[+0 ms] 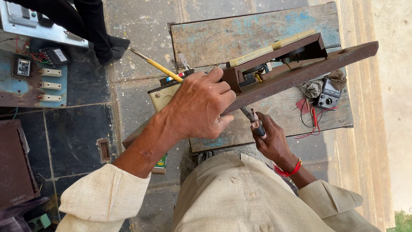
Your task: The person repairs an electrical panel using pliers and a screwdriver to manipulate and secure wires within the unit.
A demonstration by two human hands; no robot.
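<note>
My left hand (199, 105) grips the near end of a long rusty brown metal frame (300, 71) that carries electrical parts and a pale yellow strip, holding it tilted above a worn wooden bench (240, 32). A yellow-handled screwdriver (161, 67) pokes out past my left hand's fingers toward the upper left. Beneath the frame, my right hand (270, 139), with a red thread band at the wrist, is closed on pliers (253, 120) whose jaws point up at the frame's underside.
A multimeter (328, 94) with red leads and a rag lie on the bench at the right. On the stone floor at left sit an electrical panel (30, 73) with switches and wires, a rusty box (13, 163), and another person's dark legs (92, 25).
</note>
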